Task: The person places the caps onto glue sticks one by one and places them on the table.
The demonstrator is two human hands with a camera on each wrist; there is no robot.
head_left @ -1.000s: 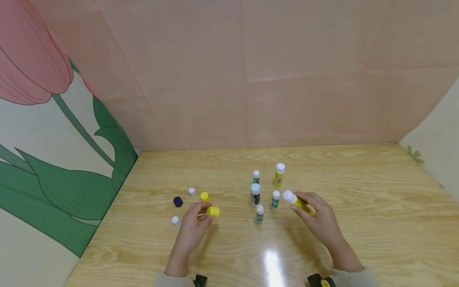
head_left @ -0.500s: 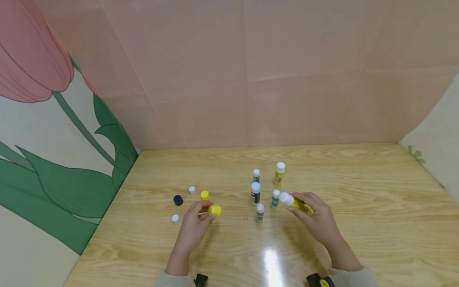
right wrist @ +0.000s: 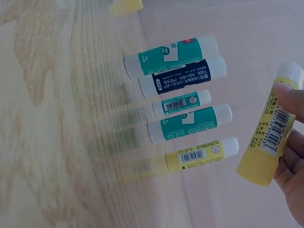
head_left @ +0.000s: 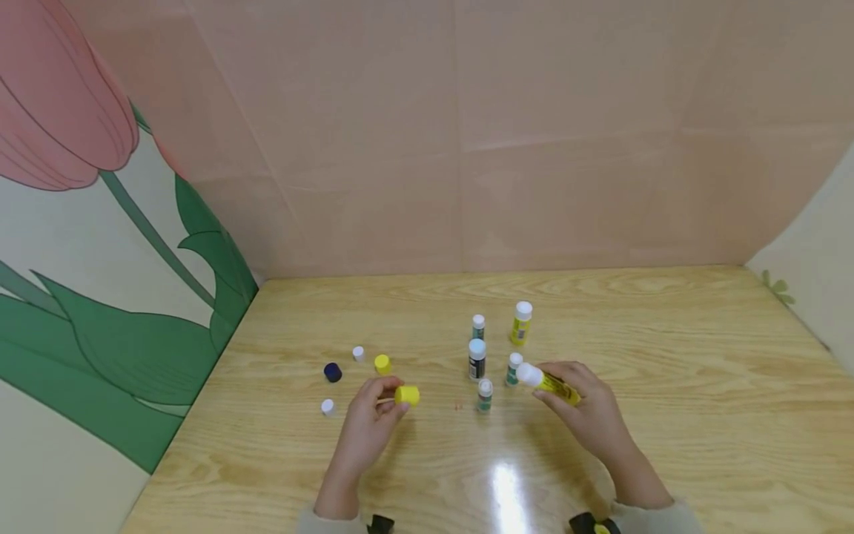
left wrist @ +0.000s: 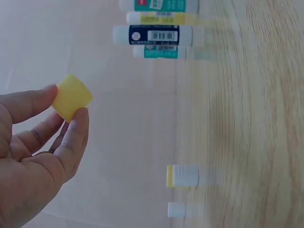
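Between thumb and fingertips, my left hand (head_left: 369,417) pinches a yellow glue stick cap (head_left: 408,396), raised over the table's left half. On the other side, my right hand (head_left: 590,411) grips a yellow glue stick (right wrist: 268,130), tilted with its white end (head_left: 529,374) pointing left toward the cap. The two are apart. Behind and between the hands stand several upright glue sticks: a dark blue one (head_left: 477,362), a yellow one (head_left: 523,324) at the back, and green ones, such as the front one (head_left: 485,397).
Loose caps lie on the wooden table (head_left: 267,460) left of the glue sticks: a dark blue cap (head_left: 333,372), a yellow cap (head_left: 382,364), and two white caps, one at the back (head_left: 359,354) and one nearer (head_left: 328,407). A pink backdrop (head_left: 454,148) rises behind.
My left hand has shifted slightly right with the yellow cap. In my right hand the glue stick has tipped further over, its white end moving a little left and down.
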